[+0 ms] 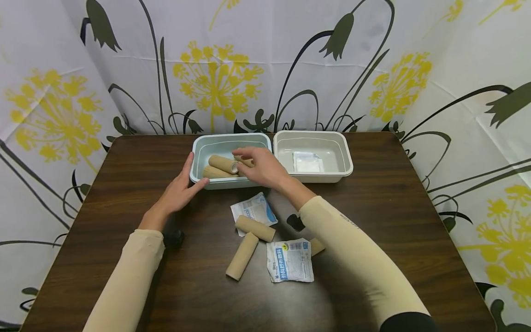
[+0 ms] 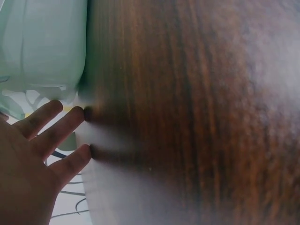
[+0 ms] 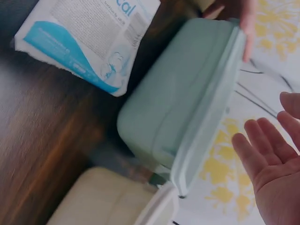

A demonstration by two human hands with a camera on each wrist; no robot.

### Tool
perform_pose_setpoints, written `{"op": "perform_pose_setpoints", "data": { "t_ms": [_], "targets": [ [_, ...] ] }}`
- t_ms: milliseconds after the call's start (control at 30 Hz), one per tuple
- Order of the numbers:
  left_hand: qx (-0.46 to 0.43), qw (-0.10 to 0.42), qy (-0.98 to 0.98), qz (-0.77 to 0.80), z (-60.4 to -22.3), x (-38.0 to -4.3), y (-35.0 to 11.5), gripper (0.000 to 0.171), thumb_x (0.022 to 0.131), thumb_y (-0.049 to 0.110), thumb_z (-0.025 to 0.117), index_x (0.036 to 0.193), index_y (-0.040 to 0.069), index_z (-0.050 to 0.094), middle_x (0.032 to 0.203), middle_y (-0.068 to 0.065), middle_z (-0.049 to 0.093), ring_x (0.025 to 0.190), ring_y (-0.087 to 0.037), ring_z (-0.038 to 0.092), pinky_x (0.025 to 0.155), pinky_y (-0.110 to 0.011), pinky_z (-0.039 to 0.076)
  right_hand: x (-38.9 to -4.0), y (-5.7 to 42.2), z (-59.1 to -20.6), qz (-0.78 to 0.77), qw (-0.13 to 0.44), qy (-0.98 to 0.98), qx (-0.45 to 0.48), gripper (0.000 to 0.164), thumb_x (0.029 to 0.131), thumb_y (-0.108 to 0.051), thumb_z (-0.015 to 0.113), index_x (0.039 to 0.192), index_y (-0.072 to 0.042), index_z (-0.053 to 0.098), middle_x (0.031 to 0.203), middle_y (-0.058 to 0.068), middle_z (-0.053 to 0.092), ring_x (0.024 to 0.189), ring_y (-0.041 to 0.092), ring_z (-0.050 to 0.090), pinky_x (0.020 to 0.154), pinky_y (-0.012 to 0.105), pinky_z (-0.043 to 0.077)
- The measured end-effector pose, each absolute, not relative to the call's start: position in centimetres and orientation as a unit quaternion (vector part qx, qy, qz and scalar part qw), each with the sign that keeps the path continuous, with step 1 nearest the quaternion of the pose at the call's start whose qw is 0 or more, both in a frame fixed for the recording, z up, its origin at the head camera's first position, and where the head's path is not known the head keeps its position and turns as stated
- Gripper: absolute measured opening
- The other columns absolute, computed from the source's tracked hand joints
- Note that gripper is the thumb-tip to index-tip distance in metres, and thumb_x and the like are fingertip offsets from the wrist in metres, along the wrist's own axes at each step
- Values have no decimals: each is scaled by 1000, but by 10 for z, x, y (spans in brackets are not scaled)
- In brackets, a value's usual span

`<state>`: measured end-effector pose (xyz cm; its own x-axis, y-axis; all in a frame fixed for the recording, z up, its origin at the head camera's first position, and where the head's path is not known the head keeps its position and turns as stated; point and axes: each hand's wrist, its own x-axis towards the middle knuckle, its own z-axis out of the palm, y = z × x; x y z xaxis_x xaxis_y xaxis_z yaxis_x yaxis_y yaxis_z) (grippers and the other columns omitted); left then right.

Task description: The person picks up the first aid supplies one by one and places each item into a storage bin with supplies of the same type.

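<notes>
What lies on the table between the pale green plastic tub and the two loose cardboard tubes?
In the head view, a torn white and blue paper packet lies between the pale green plastic tub and the cardboard tubes.

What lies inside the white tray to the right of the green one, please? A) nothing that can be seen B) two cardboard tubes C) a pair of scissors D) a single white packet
D: in the head view the white tray holds just one flat white packet, while the cardboard tubes lie in the green tray beside it.
</notes>
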<state>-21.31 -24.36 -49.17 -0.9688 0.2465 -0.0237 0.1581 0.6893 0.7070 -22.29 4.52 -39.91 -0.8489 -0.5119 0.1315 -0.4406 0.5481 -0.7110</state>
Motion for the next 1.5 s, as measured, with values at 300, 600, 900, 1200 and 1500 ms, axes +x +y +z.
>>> {"op": "perform_pose_setpoints", "data": {
  "t_ms": [300, 600, 900, 1200, 1500],
  "targets": [
    [113, 57, 916, 381, -492, -212, -245, 89, 96, 53, 53, 155, 39, -13, 164, -2, 3, 145, -41, 19, 107, -69, 19, -185, 100, -390, -382, 84, 843, -370, 36, 95, -11, 65, 130, -6, 63, 124, 5, 66, 108, 16, 62, 92, 35, 50],
    [117, 58, 914, 383, -490, -212, -245, 89, 96, 54, 53, 155, 39, -13, 164, -2, 3, 145, -41, 19, 107, -69, 19, -145, 167, -425, -302, 146, 866, -371, 32, 92, -7, 64, 124, -8, 68, 120, 1, 66, 112, 14, 60, 93, 40, 49],
    [112, 63, 914, 386, -490, -210, -246, 89, 96, 55, 52, 155, 41, -13, 164, -2, 3, 145, -41, 19, 106, -70, 19, -114, 213, -465, -291, 172, 871, -356, 39, 85, 1, 59, 121, -11, 69, 120, -4, 65, 112, 13, 59, 95, 41, 48],
    [110, 62, 913, 387, -488, -211, -244, 89, 95, 57, 52, 154, 42, -13, 164, -1, 3, 145, -40, 19, 107, -69, 19, -98, 229, -478, -292, 159, 866, -373, 47, 77, 6, 61, 118, -16, 70, 121, -9, 62, 113, 14, 57, 94, 43, 47],
    [105, 64, 913, 389, -488, -210, -244, 90, 95, 57, 53, 154, 41, -12, 164, 0, 2, 146, -39, 18, 108, -68, 19, -87, 228, -482, -239, 146, 888, -365, 48, 76, 3, 65, 120, -16, 69, 120, -6, 63, 111, 15, 57, 90, 41, 50]
  ]
}}
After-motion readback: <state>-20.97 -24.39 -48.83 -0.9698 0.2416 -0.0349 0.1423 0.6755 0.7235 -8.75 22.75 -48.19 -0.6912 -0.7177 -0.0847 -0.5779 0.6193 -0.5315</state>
